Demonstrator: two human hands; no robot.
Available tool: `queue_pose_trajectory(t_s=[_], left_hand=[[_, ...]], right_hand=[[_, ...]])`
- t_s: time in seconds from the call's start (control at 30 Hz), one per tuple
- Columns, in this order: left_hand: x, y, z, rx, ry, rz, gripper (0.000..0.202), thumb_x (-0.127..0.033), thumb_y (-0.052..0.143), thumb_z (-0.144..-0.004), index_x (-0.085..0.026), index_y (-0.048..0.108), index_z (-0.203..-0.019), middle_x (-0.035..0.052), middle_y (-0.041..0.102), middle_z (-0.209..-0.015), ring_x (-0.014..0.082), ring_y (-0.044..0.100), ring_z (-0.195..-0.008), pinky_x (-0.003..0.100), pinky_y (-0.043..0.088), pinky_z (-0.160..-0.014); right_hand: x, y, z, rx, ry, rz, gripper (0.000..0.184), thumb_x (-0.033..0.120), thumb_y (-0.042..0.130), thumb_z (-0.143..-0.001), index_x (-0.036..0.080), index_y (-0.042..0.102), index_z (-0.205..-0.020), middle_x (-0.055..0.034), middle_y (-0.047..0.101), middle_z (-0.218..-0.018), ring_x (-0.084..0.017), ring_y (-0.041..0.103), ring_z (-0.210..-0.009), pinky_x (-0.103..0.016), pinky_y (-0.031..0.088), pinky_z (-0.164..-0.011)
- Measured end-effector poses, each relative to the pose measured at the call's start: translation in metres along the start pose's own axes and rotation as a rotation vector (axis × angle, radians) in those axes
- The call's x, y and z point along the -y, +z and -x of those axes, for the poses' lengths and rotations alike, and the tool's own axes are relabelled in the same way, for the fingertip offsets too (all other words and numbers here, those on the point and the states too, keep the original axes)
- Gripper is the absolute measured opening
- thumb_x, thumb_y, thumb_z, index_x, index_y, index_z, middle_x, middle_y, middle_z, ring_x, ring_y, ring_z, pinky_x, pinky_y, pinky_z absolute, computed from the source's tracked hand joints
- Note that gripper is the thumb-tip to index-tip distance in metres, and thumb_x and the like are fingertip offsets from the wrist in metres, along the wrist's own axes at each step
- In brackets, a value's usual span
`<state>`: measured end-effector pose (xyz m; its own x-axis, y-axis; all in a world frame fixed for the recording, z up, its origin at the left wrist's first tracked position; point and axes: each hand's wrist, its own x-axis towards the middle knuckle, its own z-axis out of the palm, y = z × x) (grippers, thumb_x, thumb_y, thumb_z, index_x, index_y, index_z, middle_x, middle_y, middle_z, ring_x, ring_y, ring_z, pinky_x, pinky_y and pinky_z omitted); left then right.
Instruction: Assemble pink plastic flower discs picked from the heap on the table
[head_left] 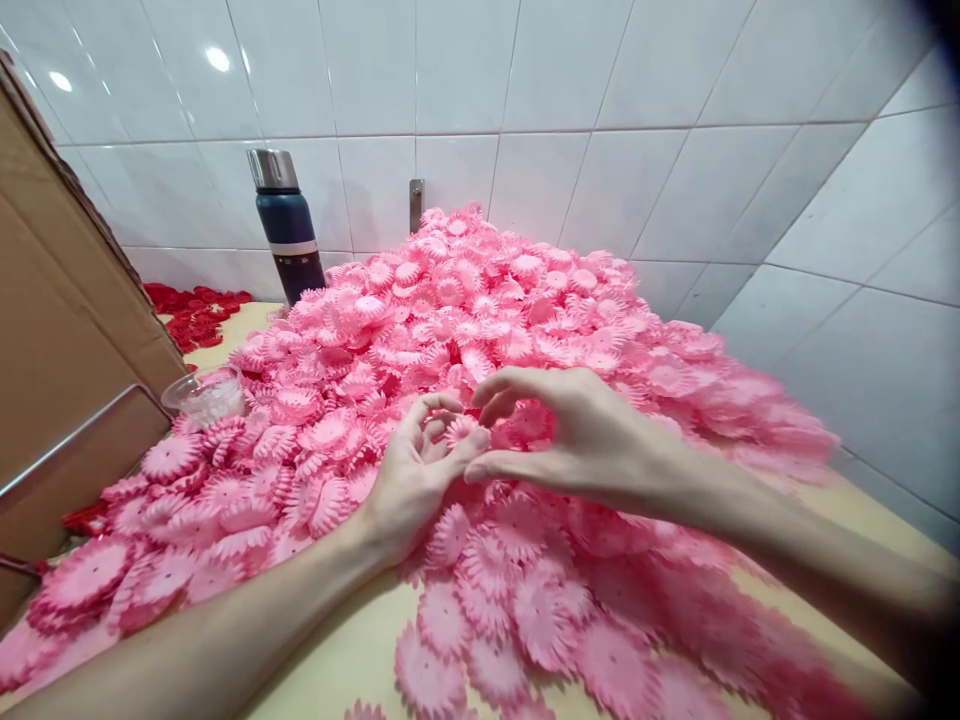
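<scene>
My left hand (pixel 420 470) is closed with the palm turned up, a small pink scalloped flower piece (pixel 463 430) held at its thumb and fingers. My right hand (pixel 551 425) comes in from the right, its thumb and curved fingers spread apart on either side of that piece. Whether the right fingertips touch the piece, I cannot make out. Below and behind both hands rises a large heap of loose pink flower pieces (pixel 495 320), round with fringed edges, several showing a small hole in the centre.
A dark blue bottle (pixel 289 225) with a steel cap stands behind the heap on the left. Near it are a clear plastic cup (pixel 206 395), a cardboard box (pixel 67 280) and red pieces (pixel 196 315). The pale yellow tabletop (pixel 337 650) meets a white tiled wall (pixel 457 80).
</scene>
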<state>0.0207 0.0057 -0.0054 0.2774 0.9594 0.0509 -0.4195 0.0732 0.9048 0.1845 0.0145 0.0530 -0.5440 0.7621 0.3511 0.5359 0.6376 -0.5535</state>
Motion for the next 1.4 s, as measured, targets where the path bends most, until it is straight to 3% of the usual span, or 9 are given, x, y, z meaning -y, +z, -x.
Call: queue_pose_trajectory(t_s=[0.13, 0.27, 0.4, 0.5, 0.83, 1.03, 1.13, 1.27, 1.4], left_hand=[[0.001, -0.001, -0.002, -0.025, 0.047, 0.039, 0.025, -0.030, 0.074, -0.074, -0.014, 0.057, -0.085, 0.0016, 0.060, -0.081, 0.0085, 0.058, -0.067, 0.021, 0.050, -0.063], [0.003, -0.001, -0.002, -0.047, 0.056, 0.085, 0.020, -0.022, 0.075, -0.071, -0.014, 0.064, -0.085, 0.0022, 0.063, -0.085, 0.0118, 0.063, -0.071, 0.027, 0.056, -0.068], [0.004, -0.001, -0.002, -0.041, 0.046, 0.048, 0.017, -0.018, 0.074, -0.073, -0.012, 0.065, -0.085, 0.0047, 0.065, -0.084, 0.0137, 0.065, -0.072, 0.028, 0.057, -0.069], [0.002, -0.001, -0.001, -0.013, 0.041, 0.065, 0.014, -0.016, 0.071, -0.074, -0.011, 0.065, -0.086, 0.0049, 0.064, -0.083, 0.0133, 0.063, -0.072, 0.030, 0.058, -0.069], [0.002, 0.001, -0.001, 0.015, 0.029, 0.038, 0.020, -0.022, 0.071, -0.077, -0.011, 0.063, -0.092, 0.0063, 0.062, -0.093, 0.0137, 0.062, -0.079, 0.030, 0.058, -0.070], [0.006, -0.003, -0.002, 0.028, 0.033, -0.049, 0.023, -0.024, 0.073, -0.076, -0.013, 0.062, -0.092, 0.0028, 0.065, -0.084, 0.0103, 0.063, -0.072, 0.022, 0.056, -0.066], [0.006, -0.003, -0.002, 0.026, 0.040, -0.086, 0.020, -0.025, 0.071, -0.077, -0.012, 0.061, -0.088, 0.0039, 0.066, -0.083, 0.0111, 0.064, -0.071, 0.023, 0.055, -0.067], [0.006, -0.003, -0.003, 0.020, 0.033, -0.026, 0.017, -0.024, 0.068, -0.080, -0.012, 0.057, -0.082, 0.0030, 0.065, -0.077, 0.0118, 0.064, -0.068, 0.025, 0.055, -0.065], [0.005, -0.002, -0.003, -0.061, 0.026, -0.024, 0.018, -0.024, 0.069, -0.079, -0.012, 0.057, -0.078, 0.0017, 0.062, -0.076, 0.0105, 0.063, -0.067, 0.022, 0.054, -0.063]], right_hand=[[-0.004, 0.000, 0.000, -0.028, 0.032, -0.104, 0.016, 0.027, 0.069, -0.076, 0.018, 0.064, -0.088, -0.0032, 0.067, -0.082, -0.015, 0.062, -0.074, -0.029, 0.051, -0.063], [-0.005, -0.005, -0.003, -0.111, 0.099, -0.167, 0.011, 0.024, 0.068, -0.075, 0.018, 0.062, -0.081, -0.0014, 0.061, -0.074, -0.013, 0.057, -0.068, -0.027, 0.047, -0.059], [-0.007, -0.006, -0.004, -0.054, 0.133, -0.320, 0.018, 0.024, 0.070, -0.073, 0.017, 0.056, -0.081, -0.0026, 0.062, -0.082, -0.014, 0.059, -0.074, -0.028, 0.050, -0.065], [-0.008, -0.005, -0.003, -0.050, 0.164, -0.405, 0.026, 0.025, 0.070, -0.075, 0.019, 0.051, -0.090, -0.0008, 0.061, -0.076, -0.015, 0.061, -0.071, -0.028, 0.049, -0.062], [-0.012, 0.002, -0.001, -0.038, 0.112, -0.252, 0.023, 0.025, 0.059, -0.084, 0.022, 0.042, -0.099, 0.0069, 0.045, -0.059, -0.008, 0.041, -0.051, -0.022, 0.033, -0.046], [-0.012, 0.007, -0.001, 0.012, 0.127, -0.280, 0.021, 0.034, 0.054, -0.089, 0.022, 0.040, -0.098, 0.0060, 0.048, -0.057, -0.010, 0.045, -0.051, -0.023, 0.035, -0.047], [-0.015, 0.009, -0.001, 0.006, 0.136, -0.330, 0.023, 0.038, 0.055, -0.088, 0.023, 0.039, -0.096, 0.0062, 0.048, -0.057, -0.010, 0.046, -0.052, -0.022, 0.036, -0.047], [-0.015, 0.009, 0.000, 0.000, 0.124, -0.358, 0.030, 0.035, 0.062, -0.084, 0.023, 0.041, -0.102, 0.0065, 0.051, -0.059, -0.009, 0.048, -0.053, -0.022, 0.038, -0.047], [-0.008, 0.003, 0.000, -0.002, 0.078, -0.201, 0.043, 0.029, 0.069, -0.078, 0.019, 0.045, -0.112, 0.0001, 0.062, -0.076, -0.013, 0.059, -0.069, -0.025, 0.047, -0.060]])
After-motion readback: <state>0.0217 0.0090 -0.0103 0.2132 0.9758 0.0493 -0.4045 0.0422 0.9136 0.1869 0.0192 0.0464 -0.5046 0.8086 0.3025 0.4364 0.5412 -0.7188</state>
